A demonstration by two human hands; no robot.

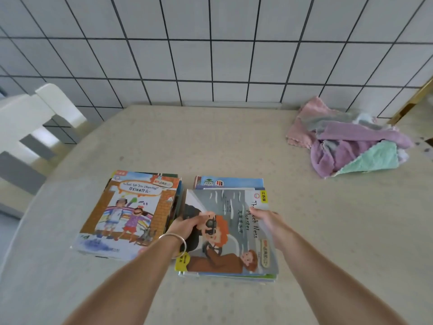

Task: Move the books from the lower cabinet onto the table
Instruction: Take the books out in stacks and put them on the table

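Note:
Two stacks of thin picture books lie side by side on the beige table (234, 141). The left stack (131, 212) is topped by an orange-brick cover with painted children. On top of the right stack (230, 274) lies a grey book (236, 233) showing a red-haired figure with binoculars. My left hand (187, 227), with a silver bangle on the wrist, grips that book's left edge, thumb on the cover. My right hand (267, 220) holds its right edge, fingers on the cover. The cabinet is out of view.
A heap of pink, purple and green cloths (346, 139) lies at the table's far right. A white chair (35, 118) stands off the left side. A tiled wall (210, 48) runs behind the table. A wooden frame (414, 99) shows at the right edge.

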